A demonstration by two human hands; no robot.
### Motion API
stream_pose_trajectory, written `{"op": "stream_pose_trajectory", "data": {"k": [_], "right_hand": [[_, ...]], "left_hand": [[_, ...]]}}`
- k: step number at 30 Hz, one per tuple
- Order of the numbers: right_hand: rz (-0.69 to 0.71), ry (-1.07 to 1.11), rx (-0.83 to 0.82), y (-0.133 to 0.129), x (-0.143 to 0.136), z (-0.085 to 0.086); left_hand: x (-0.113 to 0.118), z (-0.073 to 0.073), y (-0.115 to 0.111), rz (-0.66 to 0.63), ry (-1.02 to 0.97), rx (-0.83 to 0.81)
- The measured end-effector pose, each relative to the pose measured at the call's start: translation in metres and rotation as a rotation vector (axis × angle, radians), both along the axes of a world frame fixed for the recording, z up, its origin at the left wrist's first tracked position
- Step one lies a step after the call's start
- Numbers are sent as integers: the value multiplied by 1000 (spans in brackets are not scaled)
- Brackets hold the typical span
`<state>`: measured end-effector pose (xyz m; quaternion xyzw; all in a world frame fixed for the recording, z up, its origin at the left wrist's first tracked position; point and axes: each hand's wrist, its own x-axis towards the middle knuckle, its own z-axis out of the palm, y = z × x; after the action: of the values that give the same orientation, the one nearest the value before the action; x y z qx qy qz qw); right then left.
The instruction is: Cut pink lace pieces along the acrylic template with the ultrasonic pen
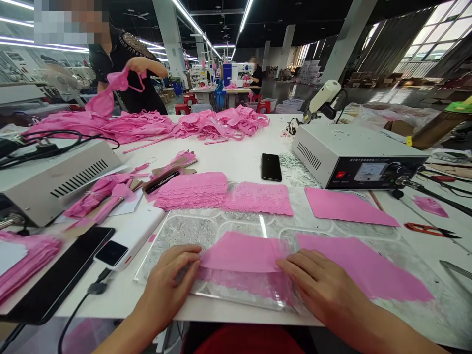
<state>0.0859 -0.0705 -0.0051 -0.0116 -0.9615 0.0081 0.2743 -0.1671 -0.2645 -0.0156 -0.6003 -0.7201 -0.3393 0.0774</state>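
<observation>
A pink fabric piece (241, 253) lies over a strip of pink lace (247, 284) on a clear plastic sheet (177, 226) at the table's front. My left hand (167, 280) pinches the fabric's left end between thumb and fingers. At the opposite end, my right hand (324, 282) grips the same piece with its fingertips, and its thumb is mostly hidden. To the right lies a larger pink panel (368, 268), partly under my right hand. Behind the plastic are a stack of scalloped pink lace pieces (193, 191), a single lace piece (260, 199) and a flat pink panel (346, 206).
A grey control box (361, 147) stands at right, another (62, 172) at left. Red snips (429, 229) lie far right. A black phone (271, 167), power bank (129, 241) and dark tablet (62, 275) rest nearby. Pink garments (147, 125) pile behind; a person handles one.
</observation>
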Motion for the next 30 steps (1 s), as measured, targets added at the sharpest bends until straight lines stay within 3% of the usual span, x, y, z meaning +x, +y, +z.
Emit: {"op": "stream_pose_trajectory", "data": {"k": [7,19,25,30], "right_hand": [[109,-124,-120,-16,0,3],[56,-18,-102,-15,0,-14],[41,-20,-95,-12,2,-16],[59,-45,-76,-12,-1,-1]], "left_hand": [[-3,-5,-5,-4,164,62],[-11,-15,-6,14,347,87],[0,-6,2,-290,557,-121],[4,-13,4,-298,570,-149]]}}
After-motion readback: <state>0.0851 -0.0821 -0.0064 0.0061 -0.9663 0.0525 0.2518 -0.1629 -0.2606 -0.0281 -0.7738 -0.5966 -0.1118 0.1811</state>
